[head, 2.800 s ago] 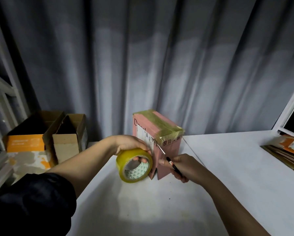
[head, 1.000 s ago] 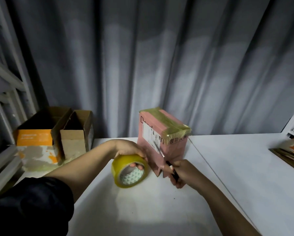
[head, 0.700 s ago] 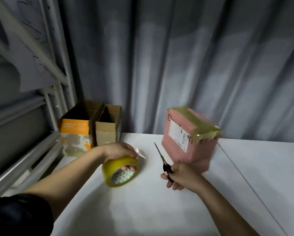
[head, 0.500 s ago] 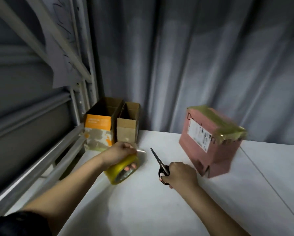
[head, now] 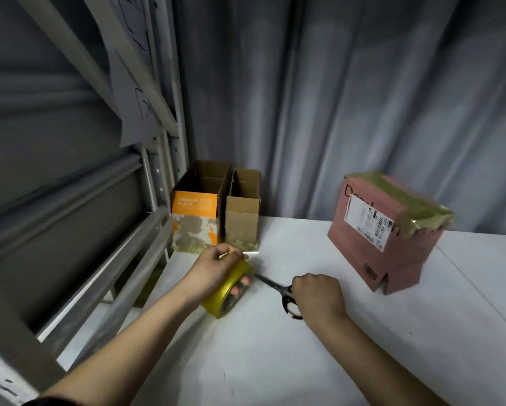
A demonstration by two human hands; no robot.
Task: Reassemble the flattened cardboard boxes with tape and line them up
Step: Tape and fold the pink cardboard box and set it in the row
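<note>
A pink cardboard box (head: 383, 230) with a white label and yellowish tape across its top stands at the right of the white table (head: 363, 347). My left hand (head: 213, 269) grips a yellow tape roll (head: 227, 291) low over the table, fingers through its core, with a short loose end of tape sticking out to the right. Just right of the roll, my right hand (head: 317, 294) holds black-handled scissors (head: 281, 293), blades pointing left toward the roll. Both hands are well left of the pink box.
Two open-topped boxes stand side by side at the table's back left: an orange-and-white box (head: 194, 212) and a plain brown box (head: 242, 218). A metal shelf frame (head: 105, 259) borders the left. A grey curtain (head: 334, 98) hangs behind.
The tape was cut free of the pink box. Both hands then moved away from it to the left with the roll and scissors, and my view turned left.
</note>
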